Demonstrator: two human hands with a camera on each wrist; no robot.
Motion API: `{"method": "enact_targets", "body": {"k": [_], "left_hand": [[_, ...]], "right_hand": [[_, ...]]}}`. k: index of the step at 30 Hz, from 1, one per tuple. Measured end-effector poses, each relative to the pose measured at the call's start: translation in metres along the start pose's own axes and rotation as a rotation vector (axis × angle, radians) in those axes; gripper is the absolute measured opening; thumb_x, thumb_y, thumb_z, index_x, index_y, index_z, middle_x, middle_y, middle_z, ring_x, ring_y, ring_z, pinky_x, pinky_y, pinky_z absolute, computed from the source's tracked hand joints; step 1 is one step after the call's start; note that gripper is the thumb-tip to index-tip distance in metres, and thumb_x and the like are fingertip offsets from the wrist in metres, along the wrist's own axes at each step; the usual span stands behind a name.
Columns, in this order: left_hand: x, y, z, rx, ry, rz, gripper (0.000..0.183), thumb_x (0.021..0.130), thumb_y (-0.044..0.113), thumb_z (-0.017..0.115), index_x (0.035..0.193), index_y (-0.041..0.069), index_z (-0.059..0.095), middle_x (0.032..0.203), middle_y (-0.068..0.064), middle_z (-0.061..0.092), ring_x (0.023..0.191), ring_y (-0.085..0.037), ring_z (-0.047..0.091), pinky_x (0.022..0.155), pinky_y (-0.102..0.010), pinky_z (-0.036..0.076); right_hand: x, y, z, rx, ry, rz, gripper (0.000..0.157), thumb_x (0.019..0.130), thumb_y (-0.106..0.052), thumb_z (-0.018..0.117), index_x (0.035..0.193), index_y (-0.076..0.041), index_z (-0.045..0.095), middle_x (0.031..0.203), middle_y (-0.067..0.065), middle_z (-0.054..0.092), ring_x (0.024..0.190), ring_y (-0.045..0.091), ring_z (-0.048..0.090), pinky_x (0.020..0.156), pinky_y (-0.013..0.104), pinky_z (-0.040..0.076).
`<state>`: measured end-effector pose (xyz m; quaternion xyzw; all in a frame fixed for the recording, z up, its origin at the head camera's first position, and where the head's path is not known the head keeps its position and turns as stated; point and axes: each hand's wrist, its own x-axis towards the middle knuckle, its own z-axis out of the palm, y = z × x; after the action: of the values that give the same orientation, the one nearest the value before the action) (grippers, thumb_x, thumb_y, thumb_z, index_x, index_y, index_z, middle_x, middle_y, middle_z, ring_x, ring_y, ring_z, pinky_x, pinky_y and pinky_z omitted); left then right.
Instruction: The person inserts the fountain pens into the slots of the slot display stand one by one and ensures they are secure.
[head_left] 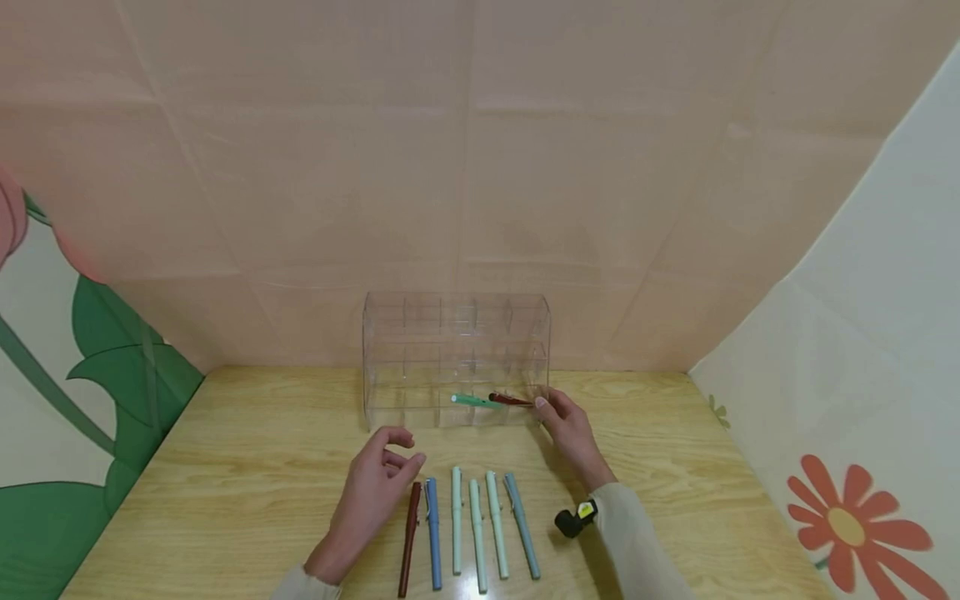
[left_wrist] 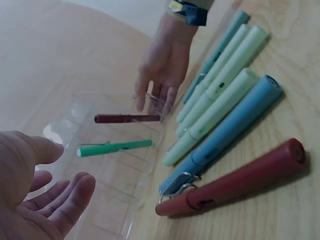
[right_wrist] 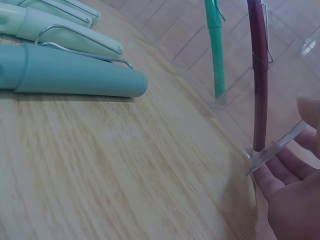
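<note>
A clear pen organizer (head_left: 457, 362) with several compartments stands at the back of the table. My right hand (head_left: 572, 429) holds its lower right side wall, thumb on one side and fingers on the other in the right wrist view (right_wrist: 292, 195). A green pen (head_left: 476, 401) and a dark red pen (head_left: 510, 399) stand inside its front row, towards the right. My left hand (head_left: 378, 479) hovers in front of the organizer's left end, fingers loosely bent, holding nothing. The left wrist view shows a gap between its thumb and fingers (left_wrist: 75, 200).
Several pens lie in a row before the organizer: a dark red pen (head_left: 408, 542), a blue pen (head_left: 433, 533), pale green pens (head_left: 477, 537) and a grey-blue pen (head_left: 522, 525). A pinkish sheet (head_left: 465, 167) hangs behind the wooden table (head_left: 247, 467).
</note>
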<state>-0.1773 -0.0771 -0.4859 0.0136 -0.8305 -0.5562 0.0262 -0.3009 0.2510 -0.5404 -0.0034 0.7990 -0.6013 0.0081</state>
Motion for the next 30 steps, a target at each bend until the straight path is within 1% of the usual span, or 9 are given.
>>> {"method": "enact_targets", "body": {"k": [5,8,11,14,18,26,30], "left_hand": [[-0.006,-0.006,-0.004,0.052,-0.023,-0.030,0.032,0.098,0.017,0.078,0.125,0.008,0.064,0.122,-0.012,0.070,0.090,-0.012,0.068,0.069,-0.021,0.057],[-0.009,-0.011,-0.005,0.064,-0.044,-0.047,0.035,0.097,0.017,0.080,0.126,0.005,0.064,0.122,-0.013,0.071,0.087,-0.012,0.067,0.067,-0.022,0.056],[-0.012,-0.017,-0.006,0.062,-0.056,-0.066,0.038,0.096,0.020,0.080,0.127,0.005,0.064,0.120,-0.012,0.070,0.086,-0.013,0.067,0.066,-0.022,0.056],[-0.014,-0.023,-0.008,0.062,-0.055,-0.069,0.037,0.097,0.020,0.080,0.127,0.005,0.064,0.119,-0.012,0.071,0.086,-0.013,0.067,0.067,-0.022,0.056],[-0.016,-0.029,-0.010,0.088,-0.052,-0.060,0.035,0.096,0.016,0.079,0.126,0.004,0.065,0.116,-0.012,0.072,0.085,-0.012,0.069,0.068,-0.023,0.056],[-0.016,-0.034,-0.009,0.132,-0.073,-0.082,0.036,0.095,0.018,0.080,0.125,0.005,0.065,0.113,-0.008,0.071,0.086,-0.011,0.069,0.070,-0.025,0.056],[-0.017,-0.036,-0.008,0.140,-0.079,-0.089,0.036,0.095,0.017,0.080,0.126,0.005,0.065,0.114,-0.008,0.072,0.087,-0.012,0.070,0.072,-0.027,0.058]], "right_hand": [[0.001,0.000,0.000,-0.004,-0.001,0.003,0.058,0.111,-0.040,0.057,0.158,-0.007,0.049,0.159,0.023,0.054,0.140,0.040,0.060,0.115,0.052,0.052],[0.001,0.001,0.000,-0.006,-0.005,-0.002,0.058,0.112,-0.040,0.056,0.158,-0.006,0.048,0.159,0.024,0.053,0.138,0.041,0.060,0.114,0.051,0.053],[0.001,0.000,0.000,-0.003,-0.003,0.002,0.057,0.112,-0.039,0.056,0.158,-0.007,0.048,0.158,0.023,0.054,0.138,0.040,0.061,0.114,0.051,0.053],[0.001,0.001,0.000,0.003,-0.008,0.004,0.058,0.111,-0.039,0.057,0.158,-0.007,0.048,0.159,0.023,0.054,0.139,0.040,0.060,0.116,0.053,0.051],[0.000,0.003,0.000,0.005,-0.010,0.007,0.058,0.111,-0.039,0.057,0.159,-0.006,0.047,0.159,0.024,0.054,0.140,0.041,0.059,0.117,0.054,0.050],[0.001,0.003,0.000,0.005,-0.007,0.004,0.057,0.112,-0.038,0.056,0.158,-0.007,0.048,0.158,0.023,0.055,0.139,0.040,0.060,0.117,0.054,0.050],[0.001,0.003,0.000,0.012,-0.005,0.001,0.057,0.112,-0.038,0.056,0.158,-0.005,0.047,0.157,0.024,0.055,0.139,0.041,0.060,0.117,0.052,0.051]]}}
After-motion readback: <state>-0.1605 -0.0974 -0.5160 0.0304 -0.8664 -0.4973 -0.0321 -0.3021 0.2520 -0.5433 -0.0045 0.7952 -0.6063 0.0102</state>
